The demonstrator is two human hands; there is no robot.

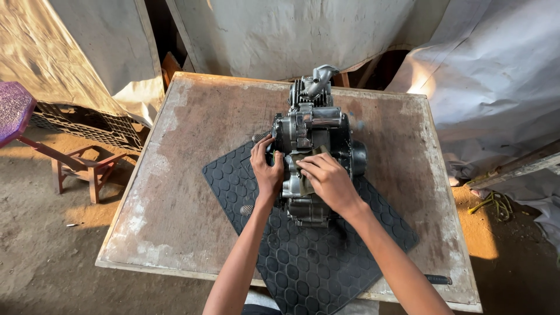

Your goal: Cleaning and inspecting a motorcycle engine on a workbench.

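Engine [312,143] on a black rubber mat [309,256], set near the middle of a worn wooden table [175,192]. The left hand [266,169] grips the engine's left side, fingers curled against the casing. The right hand [329,181] lies flat on top, fingers closed over a dark folded cloth [306,158] pressed to the metal. The engine stands on a narrow base; a hard sideways push from the cloth hand could probably rock or tip it if the bracing grip loosens. A small stool [81,166] stands far left on the dirt floor.
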